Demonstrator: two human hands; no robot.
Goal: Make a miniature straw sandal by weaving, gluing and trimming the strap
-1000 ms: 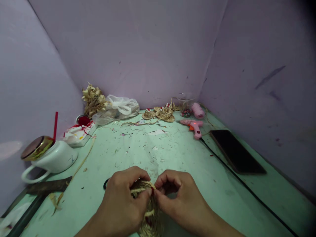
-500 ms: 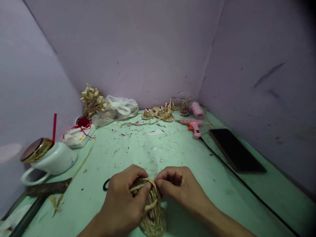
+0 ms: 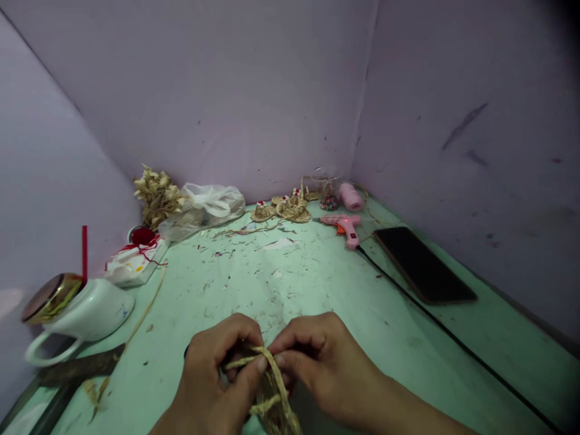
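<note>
A woven straw piece (image 3: 270, 414), braided from dried plant fibre, is at the bottom centre, partly cut off by the frame's lower edge. My left hand (image 3: 212, 374) is closed around its top, thumb pressing on the weave. From the other side, my right hand (image 3: 324, 362) pinches a straw strand (image 3: 277, 373) that runs over the piece. The fingertips of both hands nearly meet there. Fingers hide much of the weave.
A pink glue gun (image 3: 345, 225) with a black cord and a phone (image 3: 423, 264) lie at right. Small straw hats (image 3: 292, 208), a plastic bag (image 3: 208, 208) and pink yarn (image 3: 350, 197) line the back. A white mug (image 3: 97, 311) and a hammer (image 3: 81, 365) are at left.
The straw piece has turned in my hands, so its edge strand now faces up more. Both hands have shifted slightly left and down, and the camera view has swung a little.
</note>
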